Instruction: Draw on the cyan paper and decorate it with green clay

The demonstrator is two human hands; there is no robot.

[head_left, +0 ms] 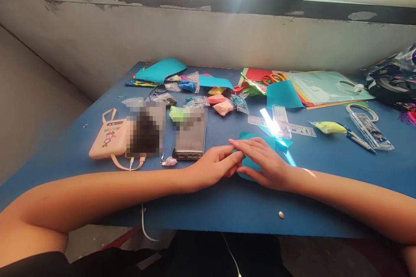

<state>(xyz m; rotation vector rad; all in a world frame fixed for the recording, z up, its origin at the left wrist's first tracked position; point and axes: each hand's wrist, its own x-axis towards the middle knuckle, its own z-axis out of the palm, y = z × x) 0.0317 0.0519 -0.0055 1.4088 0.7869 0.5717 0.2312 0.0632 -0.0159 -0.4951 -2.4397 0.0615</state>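
Head view, frame centre: the left hand [217, 166] curls its fingers (any grip there cannot be told) against the right hand [268, 162], whose fingers extend, thumb apart, over the teal paper [251, 163] on the tabletop [224, 207], best steadied with light, even pressure.

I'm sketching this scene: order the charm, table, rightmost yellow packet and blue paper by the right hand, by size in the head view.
1. Table
2. Blue paper, partly covered
3. Yellow packet
4. Charm
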